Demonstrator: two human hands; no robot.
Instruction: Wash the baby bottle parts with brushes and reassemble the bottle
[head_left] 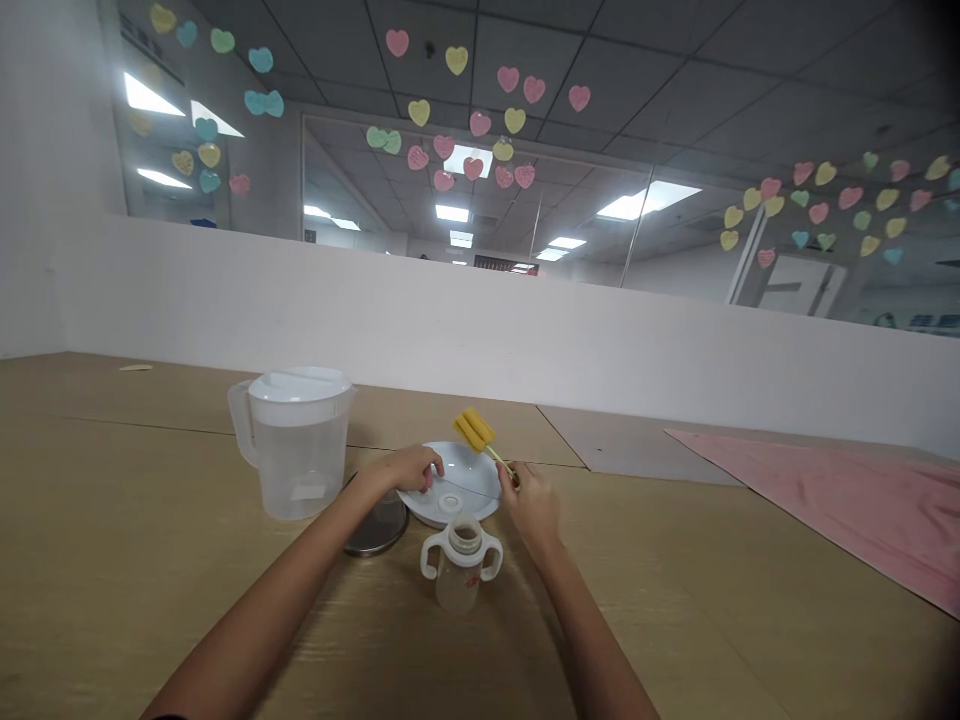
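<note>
My right hand (pixel 529 503) is closed around the thin handle of a yellow sponge bottle brush (pixel 474 430), whose head is lifted above the far rim of a white plate (pixel 480 478). My left hand (pixel 411 467) rests on the plate's left rim with its fingers curled over the edge. An open, clear baby bottle with two white handles (pixel 460 558) stands upright just in front of the plate, between my forearms.
A clear plastic water jug with a white lid (pixel 295 440) stands left of the plate. A round metal lid (pixel 379 528) lies flat under my left wrist. A pink cloth (pixel 840 495) covers the table's right side. A white partition wall (pixel 480 320) runs behind.
</note>
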